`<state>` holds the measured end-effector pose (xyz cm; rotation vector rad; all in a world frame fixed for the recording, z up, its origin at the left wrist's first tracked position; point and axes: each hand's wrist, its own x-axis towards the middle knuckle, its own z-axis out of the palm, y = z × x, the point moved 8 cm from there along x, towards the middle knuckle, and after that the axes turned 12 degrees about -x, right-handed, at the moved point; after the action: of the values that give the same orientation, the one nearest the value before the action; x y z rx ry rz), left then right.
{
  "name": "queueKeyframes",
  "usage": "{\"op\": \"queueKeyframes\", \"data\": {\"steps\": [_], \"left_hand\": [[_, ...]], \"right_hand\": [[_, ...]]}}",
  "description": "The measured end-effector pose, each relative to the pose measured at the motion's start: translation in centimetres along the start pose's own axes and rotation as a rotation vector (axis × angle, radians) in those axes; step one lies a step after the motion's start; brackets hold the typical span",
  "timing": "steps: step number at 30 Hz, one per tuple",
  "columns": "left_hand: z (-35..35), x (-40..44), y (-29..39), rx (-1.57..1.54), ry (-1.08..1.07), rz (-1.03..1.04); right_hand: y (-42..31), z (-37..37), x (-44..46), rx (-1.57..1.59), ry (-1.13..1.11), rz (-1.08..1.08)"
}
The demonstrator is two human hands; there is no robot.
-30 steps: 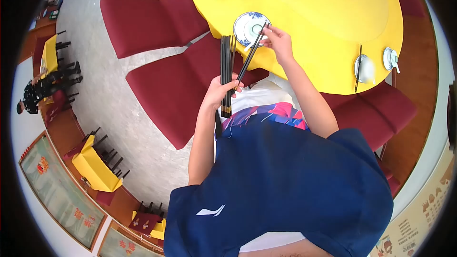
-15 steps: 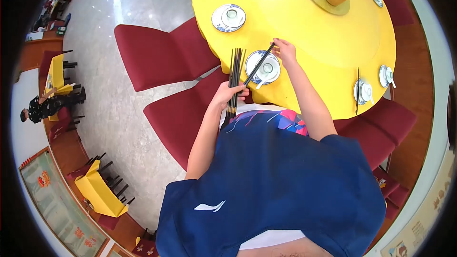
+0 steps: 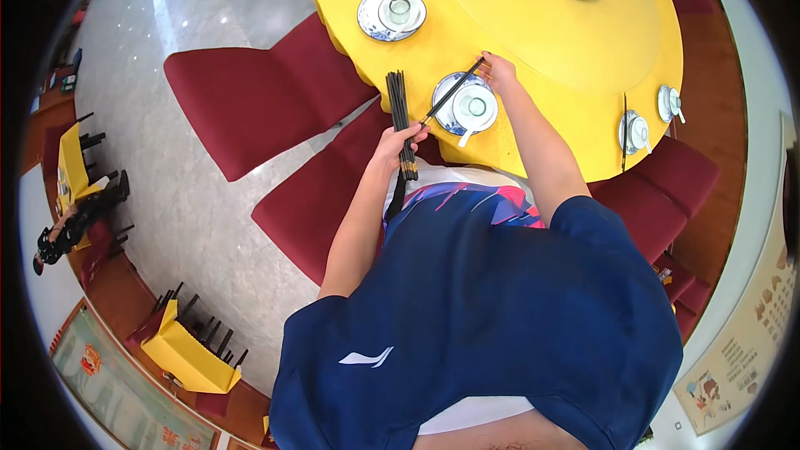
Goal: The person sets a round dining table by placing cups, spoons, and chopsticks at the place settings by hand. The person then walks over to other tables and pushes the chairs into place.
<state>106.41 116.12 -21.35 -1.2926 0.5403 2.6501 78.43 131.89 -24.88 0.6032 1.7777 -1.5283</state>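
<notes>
As left hand (image 3: 398,144) and right hand (image 3: 498,72) hold chopsticks (image 3: 397,100), white logo (image 3: 367,357), unreadable poster (image 3: 737,358)

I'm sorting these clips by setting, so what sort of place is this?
Probably a restaurant: a large round table covered in yellow, place settings around its edge, and smaller yellow-covered tables beyond.

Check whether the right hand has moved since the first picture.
Yes, farther forward: the right hand was by the near right rim of the nearest plate and is now off its far right rim.
</notes>
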Motion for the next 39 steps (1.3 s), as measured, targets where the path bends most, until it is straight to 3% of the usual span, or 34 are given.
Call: {"op": "queueKeyframes", "data": {"steps": [7, 16, 29, 32, 34, 35, 37, 39], "left_hand": [[-0.1, 1.3, 0.6, 0.288, 0.004, 0.032], [-0.3, 3.3, 0.5, 0.356, 0.009, 0.1], [-0.5, 3.4, 2.3, 0.502, -0.046, 0.13], [-2.4, 0.8, 3.9, 0.484, -0.014, 0.18], [-3.8, -1.5, 5.3, 0.462, 0.029, 0.198], [-4.0, -2.5, 5.9, 0.435, -0.017, 0.198], [-3.6, -4.4, 7.1, 0.404, -0.048, 0.202], [-1.6, -6.1, 7.5, 0.421, -0.167, 0.106]], "right_hand": [[1.1, -1.4, 0.7, -0.077, 0.011, 0.035], [0.9, -1.8, 0.9, -0.09, -0.021, 0.021], [-0.3, -1.7, -0.3, -0.17, 0.127, -0.012], [-1.1, -3.1, -2.4, -0.289, 0.228, 0.001], [-3.7, -3.2, -5.7, -0.687, 0.399, -0.253], [-3.8, -2.3, -7.2, -0.693, 0.384, -0.255], [-4.4, 3.5, -11.0, -0.709, 0.057, -0.444], [-2.9, 9.5, -13.6, -0.636, -0.232, -0.379]]}}
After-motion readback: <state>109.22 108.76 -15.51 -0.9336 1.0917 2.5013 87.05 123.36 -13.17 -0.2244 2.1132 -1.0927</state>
